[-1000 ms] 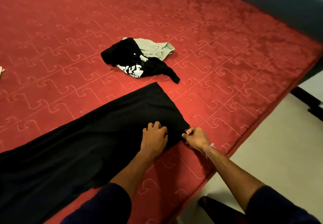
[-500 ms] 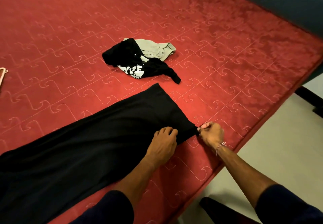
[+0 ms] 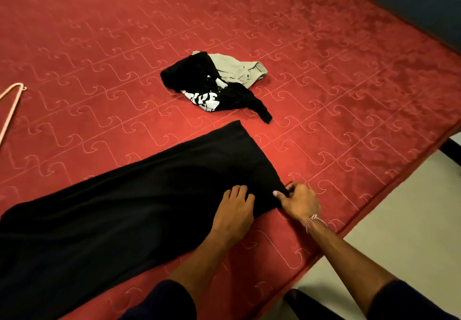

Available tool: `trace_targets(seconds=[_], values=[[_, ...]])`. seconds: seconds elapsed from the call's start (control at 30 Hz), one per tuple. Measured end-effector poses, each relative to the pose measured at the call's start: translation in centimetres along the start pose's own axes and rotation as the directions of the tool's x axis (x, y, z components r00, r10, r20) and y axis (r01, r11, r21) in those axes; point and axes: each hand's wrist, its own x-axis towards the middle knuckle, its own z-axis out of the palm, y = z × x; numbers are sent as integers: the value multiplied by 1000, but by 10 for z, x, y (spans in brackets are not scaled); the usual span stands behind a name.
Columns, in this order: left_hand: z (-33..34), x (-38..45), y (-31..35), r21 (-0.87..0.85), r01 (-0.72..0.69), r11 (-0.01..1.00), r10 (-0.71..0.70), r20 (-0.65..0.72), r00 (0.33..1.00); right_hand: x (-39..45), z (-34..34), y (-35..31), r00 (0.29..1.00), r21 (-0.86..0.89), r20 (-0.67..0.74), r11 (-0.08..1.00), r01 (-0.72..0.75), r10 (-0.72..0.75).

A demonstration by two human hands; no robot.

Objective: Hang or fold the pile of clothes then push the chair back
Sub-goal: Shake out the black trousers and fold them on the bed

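Near the front edge of the red quilted bed [image 3: 324, 95], a long black garment [image 3: 129, 210] lies spread flat, running from its near right corner away toward the left edge. The left hand [image 3: 234, 210] presses down on the cloth with fingers loosely bent, while just beside it the right hand [image 3: 298, 202] pinches the garment's near corner between thumb and fingers. Toward the bed's middle sits a crumpled pile of black printed and grey clothes [image 3: 217, 85], and a pale hanger [image 3: 11, 105] lies at the left edge.

Bedroom: red quilted bed [image 3: 324, 75], clothes [image 3: 214, 87].
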Motion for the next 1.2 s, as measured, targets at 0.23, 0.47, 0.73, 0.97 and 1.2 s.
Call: trace_targets(seconds=[0.23,0.47,0.73,0.97,1.2], values=[[-3,1,2,-43,-123,991,119,-88,989,15,-29,0,998,223,-52,975,-21,33],[-11,-25,-24,81,-1,997,-3,52,999,-6,-10,0,949,-50,-185,966,252,-257],[-27,-108,-90,146,66,987,-78,80,994,-110,87,-62,435,-142,158,415,898,-886],[-18,-227,-162,189,301,935,-319,77,945,-182,162,-104,274,-154,374,232,961,-886],[-9,-292,-192,130,489,862,-494,5,869,-202,193,-128,219,-237,395,131,963,-892]])
